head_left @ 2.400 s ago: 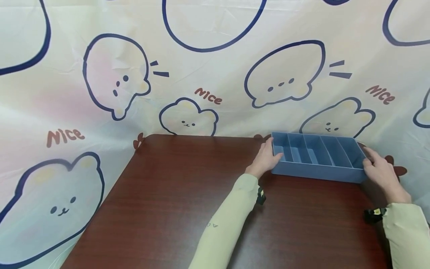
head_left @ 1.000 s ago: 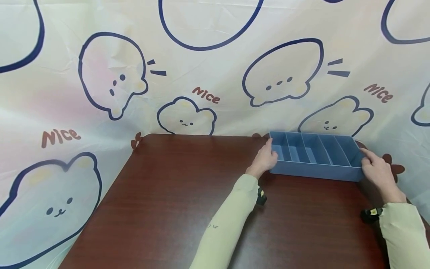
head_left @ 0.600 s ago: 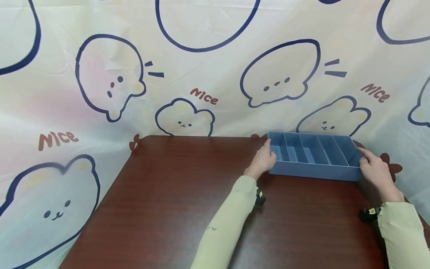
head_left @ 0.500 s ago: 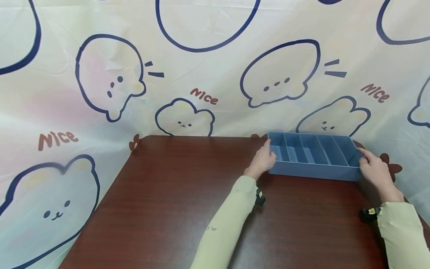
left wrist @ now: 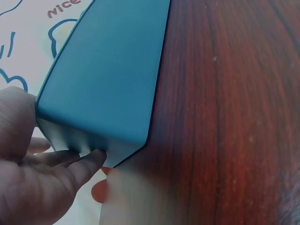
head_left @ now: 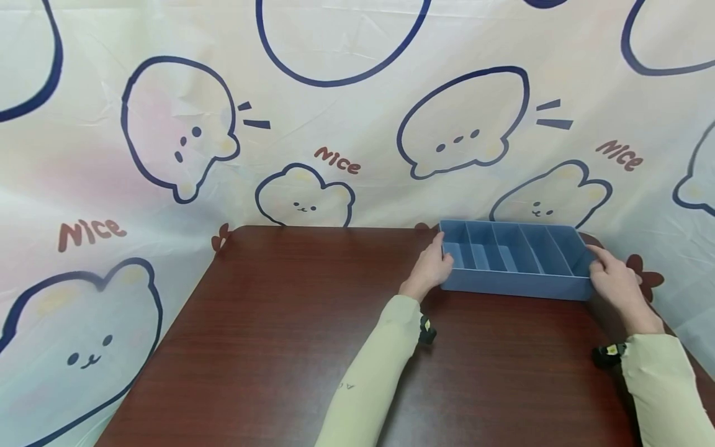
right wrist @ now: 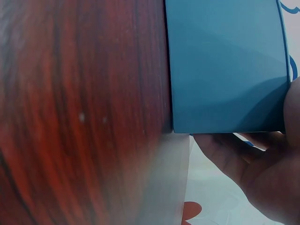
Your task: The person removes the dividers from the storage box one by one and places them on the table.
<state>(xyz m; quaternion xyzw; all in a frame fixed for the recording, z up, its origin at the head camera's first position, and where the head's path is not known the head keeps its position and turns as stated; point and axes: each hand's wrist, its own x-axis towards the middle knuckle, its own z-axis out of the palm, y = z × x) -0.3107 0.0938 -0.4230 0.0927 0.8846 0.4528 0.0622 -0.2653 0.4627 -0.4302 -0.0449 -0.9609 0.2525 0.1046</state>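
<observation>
A blue open-topped box (head_left: 516,284), its inside split into several compartments by thin upright dividers, sits at the back right of the brown table. My left hand (head_left: 430,268) grips its left end; in the left wrist view the fingers (left wrist: 89,166) lie against the outside of the short wall and the thumb reaches the rim. At the opposite end my right hand (head_left: 620,285) holds the box, index finger along the top corner, other fingers (right wrist: 225,152) against the end wall in the right wrist view. No objects show in the compartments.
The dark wooden table (head_left: 279,335) stretches left and forward of the box. Behind it hangs a pale cloth (head_left: 380,112) printed with cartoon bears, close to the box's back side. The table's right edge runs just beneath my right forearm.
The view has drifted slightly, and the box has slid a little left with both hands on its ends. My left thumb lies closer to the end wall than 2.4 s ago.
</observation>
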